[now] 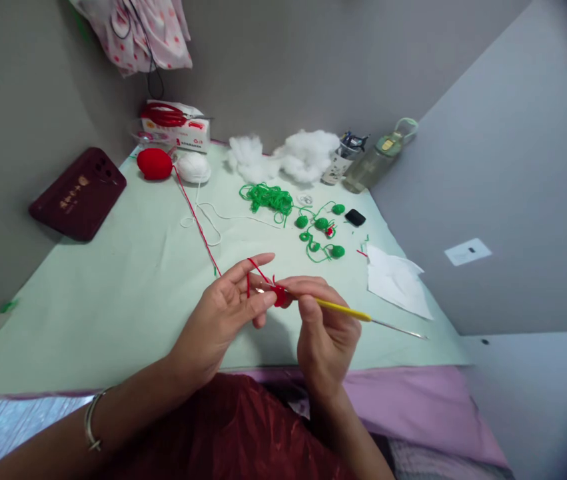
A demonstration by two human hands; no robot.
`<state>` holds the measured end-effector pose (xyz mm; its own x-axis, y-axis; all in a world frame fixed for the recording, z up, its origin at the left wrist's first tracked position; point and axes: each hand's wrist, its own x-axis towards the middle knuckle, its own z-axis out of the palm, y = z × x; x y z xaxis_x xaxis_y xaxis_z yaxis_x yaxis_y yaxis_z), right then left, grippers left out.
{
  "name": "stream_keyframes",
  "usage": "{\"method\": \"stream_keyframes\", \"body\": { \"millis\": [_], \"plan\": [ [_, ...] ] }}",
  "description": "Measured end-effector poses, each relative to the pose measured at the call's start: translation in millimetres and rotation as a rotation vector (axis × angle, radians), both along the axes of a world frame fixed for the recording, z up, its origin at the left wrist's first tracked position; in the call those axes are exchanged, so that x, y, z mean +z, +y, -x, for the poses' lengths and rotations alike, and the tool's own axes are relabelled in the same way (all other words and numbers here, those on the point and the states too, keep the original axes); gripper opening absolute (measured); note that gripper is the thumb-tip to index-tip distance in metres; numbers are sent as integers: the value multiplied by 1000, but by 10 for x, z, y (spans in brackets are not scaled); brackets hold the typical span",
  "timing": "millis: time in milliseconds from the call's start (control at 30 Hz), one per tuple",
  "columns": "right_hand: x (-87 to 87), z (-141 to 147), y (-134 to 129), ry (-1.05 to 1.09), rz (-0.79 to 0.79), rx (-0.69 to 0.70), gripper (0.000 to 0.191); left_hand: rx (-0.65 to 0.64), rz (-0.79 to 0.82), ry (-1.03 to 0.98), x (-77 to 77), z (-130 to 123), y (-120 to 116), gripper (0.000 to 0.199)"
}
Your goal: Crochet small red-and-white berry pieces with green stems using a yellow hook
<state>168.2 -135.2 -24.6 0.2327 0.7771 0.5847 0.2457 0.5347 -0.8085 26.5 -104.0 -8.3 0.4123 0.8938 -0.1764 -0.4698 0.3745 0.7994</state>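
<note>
Left hand grip holding red crochet piece, right hand grip holding yellow-handled hook

The person wears a thin silvery bangle on the left forearm, at seven o'clock, and shiny dark-red clothing at six o'clock.
</note>
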Motion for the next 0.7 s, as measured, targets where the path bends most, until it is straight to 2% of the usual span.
{"method": "stream_keyframes", "body": {
  "millis": [133, 200, 367, 567, 633, 700],
  "plan": [
    [-93, 22, -60, -397, -185, -201, 35, -17, 70, -44, 2, -1, 0, 49],
    [-120, 23, -73, -441, -219, -247, 39, -43, 132, -85, 14, 8, 7, 46],
    [-42, -21, -66, -127, -121, -138, 25, -45, 180, -137, 29, 47, 52, 41],
    [35, -52, -20, 213, 31, -39, 20, -37, 151, -100, 0, 54, 81, 32],
    [18, -46, -9, 228, 62, 2, 21, -4, 98, -62, -9, 30, 62, 32],
    [-32, -33, -11, 103, 44, -17, 20, 52, 35, -34, -20, -5, 28, 37]
  ]
}}
